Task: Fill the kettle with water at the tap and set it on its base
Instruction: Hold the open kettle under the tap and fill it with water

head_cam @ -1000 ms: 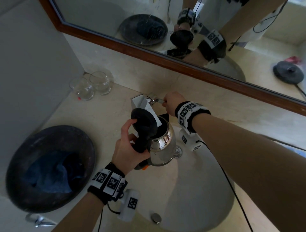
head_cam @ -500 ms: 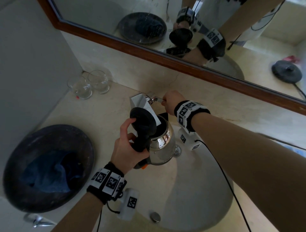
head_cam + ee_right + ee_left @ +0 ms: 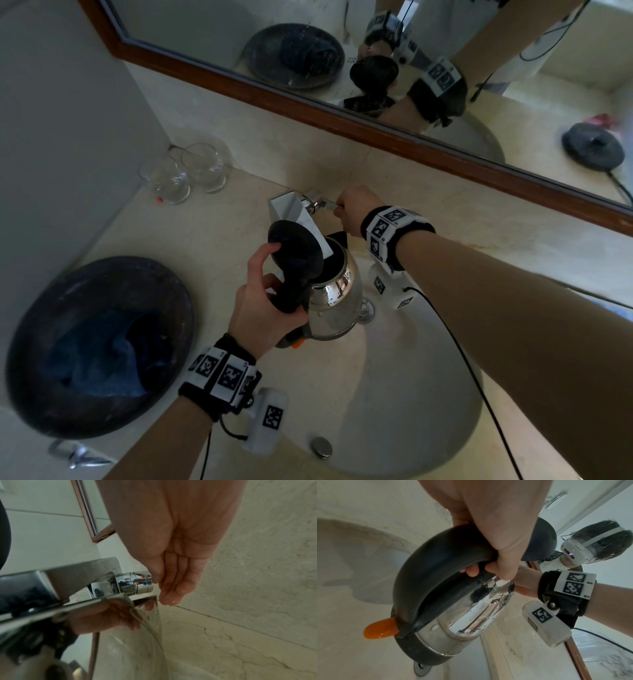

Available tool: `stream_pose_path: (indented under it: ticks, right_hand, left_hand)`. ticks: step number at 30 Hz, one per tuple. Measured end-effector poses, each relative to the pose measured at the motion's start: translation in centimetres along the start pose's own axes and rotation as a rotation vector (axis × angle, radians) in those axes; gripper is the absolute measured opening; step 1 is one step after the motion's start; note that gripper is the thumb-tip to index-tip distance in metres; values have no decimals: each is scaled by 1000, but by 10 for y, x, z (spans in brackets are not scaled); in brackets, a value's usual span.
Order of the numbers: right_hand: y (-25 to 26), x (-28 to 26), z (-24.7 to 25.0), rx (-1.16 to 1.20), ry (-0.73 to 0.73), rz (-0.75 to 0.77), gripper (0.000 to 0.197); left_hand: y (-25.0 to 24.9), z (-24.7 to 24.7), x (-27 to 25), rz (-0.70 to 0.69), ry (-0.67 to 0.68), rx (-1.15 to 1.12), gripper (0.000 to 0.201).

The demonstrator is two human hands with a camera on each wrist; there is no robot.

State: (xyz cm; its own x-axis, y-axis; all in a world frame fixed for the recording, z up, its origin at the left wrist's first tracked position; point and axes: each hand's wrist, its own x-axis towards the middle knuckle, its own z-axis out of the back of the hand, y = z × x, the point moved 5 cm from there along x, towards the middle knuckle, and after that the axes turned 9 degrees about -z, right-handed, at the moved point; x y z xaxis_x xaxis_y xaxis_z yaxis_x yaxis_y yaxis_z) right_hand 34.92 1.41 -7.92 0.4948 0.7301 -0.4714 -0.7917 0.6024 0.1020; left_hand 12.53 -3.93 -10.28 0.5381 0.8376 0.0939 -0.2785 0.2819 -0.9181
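Your left hand (image 3: pixel 263 308) grips the kettle (image 3: pixel 334 294), lid open, under the tap (image 3: pixel 294 209); your right hand (image 3: pixel 354 210) works its lever (grip unclear). Filling unfinished; base (image 3: pixel 594 150) placement remains.

My marble surface (image 3: pixel 212 240) carried two empty glasses (image 3: pixel 185 174) in the back corner and a dark bowl (image 3: pixel 99 346) beside the sunken basin (image 3: pixel 411 394).
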Motion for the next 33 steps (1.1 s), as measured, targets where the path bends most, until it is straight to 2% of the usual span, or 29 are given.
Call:
stream_pose_path:
  ticks: [33]
  right_hand:
    - [-1, 1, -2, 2, -13, 6, 29]
  left_hand:
    - [-3, 1, -3, 27, -22, 12, 105]
